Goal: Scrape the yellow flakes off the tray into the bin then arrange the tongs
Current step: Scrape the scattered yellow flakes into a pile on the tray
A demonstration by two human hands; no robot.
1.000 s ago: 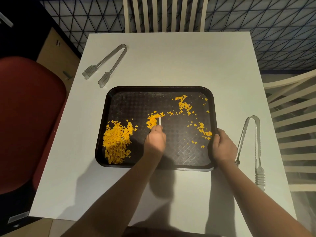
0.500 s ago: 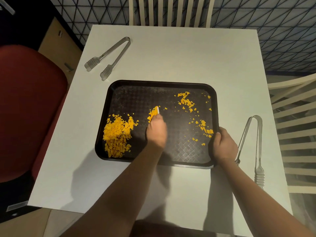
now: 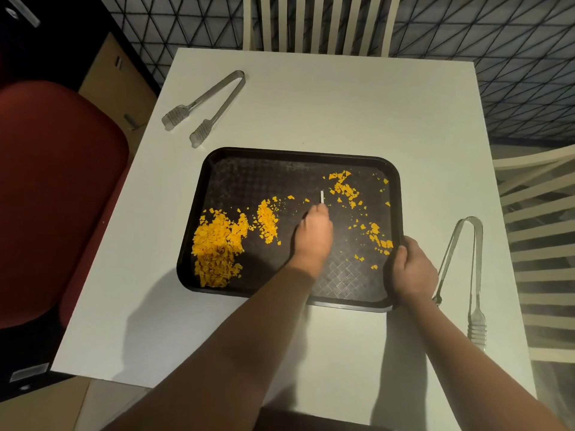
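White table (image 3: pixel 342 98) stands on dark carpet (image 3: pixel 513 57) with a triangle grid pattern. Cream slatted chairs at far side (image 3: pixel 317 23) and right (image 3: pixel 541 244). Red chair (image 3: pixel 56 197) at left. Dim warm light.

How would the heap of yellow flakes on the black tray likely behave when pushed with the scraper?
The heap of yellow flakes is probably light and loose: small separate pieces lie scattered across the black tray. Pushed by the thin white scraper in the left hand, they likely slide in clumps, leaving strays behind.

Bare forearms, no sleeves; left hand (image 3: pixel 312 236), right hand (image 3: pixel 412 272).
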